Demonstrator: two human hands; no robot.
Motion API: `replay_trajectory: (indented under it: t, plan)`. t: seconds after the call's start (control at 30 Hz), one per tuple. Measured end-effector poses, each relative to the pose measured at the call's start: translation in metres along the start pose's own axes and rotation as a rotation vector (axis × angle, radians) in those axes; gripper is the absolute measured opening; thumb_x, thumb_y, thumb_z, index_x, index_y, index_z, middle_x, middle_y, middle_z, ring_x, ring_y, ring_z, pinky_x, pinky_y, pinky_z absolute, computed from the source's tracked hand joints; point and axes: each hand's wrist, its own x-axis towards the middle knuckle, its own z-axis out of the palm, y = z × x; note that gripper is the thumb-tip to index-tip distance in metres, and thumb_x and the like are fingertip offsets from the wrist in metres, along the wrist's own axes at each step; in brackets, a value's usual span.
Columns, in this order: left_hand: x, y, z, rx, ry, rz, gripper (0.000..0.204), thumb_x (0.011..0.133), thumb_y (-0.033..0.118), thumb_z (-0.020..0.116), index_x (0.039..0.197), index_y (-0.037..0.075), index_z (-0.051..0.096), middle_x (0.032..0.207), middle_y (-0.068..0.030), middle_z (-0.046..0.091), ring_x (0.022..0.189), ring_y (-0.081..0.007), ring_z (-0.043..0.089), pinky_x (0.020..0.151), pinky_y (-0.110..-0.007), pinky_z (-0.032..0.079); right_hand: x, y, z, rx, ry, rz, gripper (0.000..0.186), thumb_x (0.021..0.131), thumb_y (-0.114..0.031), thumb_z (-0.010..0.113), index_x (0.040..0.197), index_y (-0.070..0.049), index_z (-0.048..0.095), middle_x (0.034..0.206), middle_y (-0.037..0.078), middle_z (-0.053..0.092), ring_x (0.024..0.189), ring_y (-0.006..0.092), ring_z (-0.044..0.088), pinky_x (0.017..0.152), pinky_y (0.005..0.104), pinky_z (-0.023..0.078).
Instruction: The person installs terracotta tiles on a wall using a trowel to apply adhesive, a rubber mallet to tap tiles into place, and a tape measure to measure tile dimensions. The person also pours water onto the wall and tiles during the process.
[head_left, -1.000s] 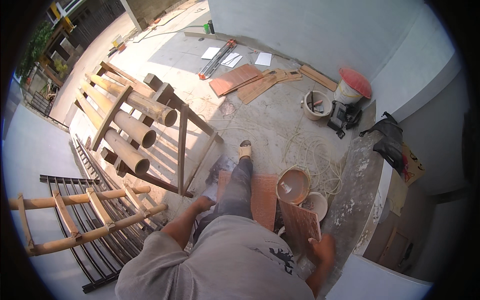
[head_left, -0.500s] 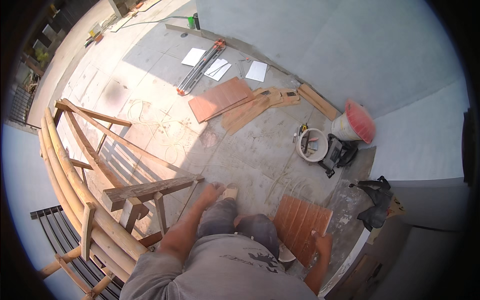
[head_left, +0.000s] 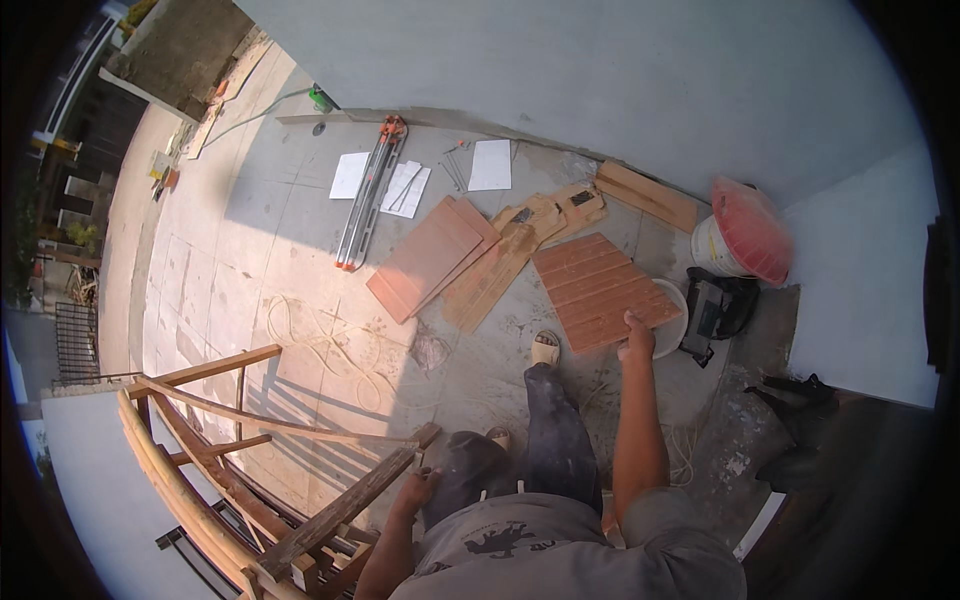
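My right hand (head_left: 636, 340) grips the near edge of a grooved reddish-brown tile (head_left: 600, 290), thumb on top. The tile is raised in front of me and covers part of a white bucket (head_left: 672, 318). My left hand (head_left: 422, 487) is low beside my left thigh, close to a rough wooden beam (head_left: 350, 510). Its fingers are curled, and what they hold, if anything, is hidden. Two more reddish tiles (head_left: 425, 255) lie overlapped on the floor ahead, next to flattened brown cardboard (head_left: 500, 265).
A long tile cutter (head_left: 372, 195) lies among white sheets (head_left: 490, 165). At the right stand a pail with a red basin (head_left: 750, 235) and a dark tool case (head_left: 718, 310). Timber framing and poles (head_left: 190, 465) fill the lower left. A pale cord (head_left: 330, 345) loops across the floor.
My right hand has lifted the grooved tile from low at my right side and carried it forward, over the white bucket. My view has shifted, and my legs have moved into a step.
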Motion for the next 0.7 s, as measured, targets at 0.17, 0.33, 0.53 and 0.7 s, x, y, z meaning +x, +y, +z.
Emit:
replay_trajectory:
  t: [0.17,0.33,0.53,0.7]
  plan:
    - [0.001,0.101,0.008,0.167,0.083,0.043,0.083,0.092,0.053,0.057,0.140,-0.012,0.038,0.131,-0.0363,0.052,0.125,-0.0447,0.052,0.105,-0.044,0.040,0.130,0.045,0.080,0.291,0.011,0.104,0.047,0.086,0.000,0.065,0.130,-0.007,0.050,0.128,0.011,0.053,0.119,0.0292,0.054,0.101,0.0477,0.045]
    - [0.036,0.160,0.026,0.509,0.012,-0.139,0.103,0.084,0.061,0.063,0.149,-0.007,0.021,0.140,-0.0380,0.041,0.132,-0.0486,0.041,0.108,-0.049,0.036,0.195,0.059,0.157,0.495,0.082,0.118,0.054,0.086,0.006,0.062,0.135,-0.006,0.043,0.133,0.013,0.049,0.125,0.0298,0.051,0.106,0.0484,0.045]
    - [0.110,0.170,0.040,0.650,-0.090,-0.095,0.104,0.083,0.062,0.064,0.150,-0.004,0.018,0.140,-0.0351,0.039,0.131,-0.0497,0.039,0.108,-0.055,0.034,0.263,0.108,0.196,0.627,0.104,0.060,0.061,0.084,0.010,0.062,0.138,-0.005,0.038,0.137,0.013,0.045,0.130,0.0288,0.045,0.115,0.0491,0.037]
    - [0.154,0.164,0.020,0.841,-0.026,-0.105,0.107,0.081,0.061,0.066,0.148,-0.008,0.018,0.130,-0.0340,0.042,0.123,-0.0489,0.044,0.104,-0.054,0.036,0.295,0.177,0.194,0.701,0.108,0.047,0.061,0.083,0.011,0.063,0.137,-0.007,0.040,0.135,0.012,0.048,0.128,0.0283,0.048,0.113,0.0481,0.040]
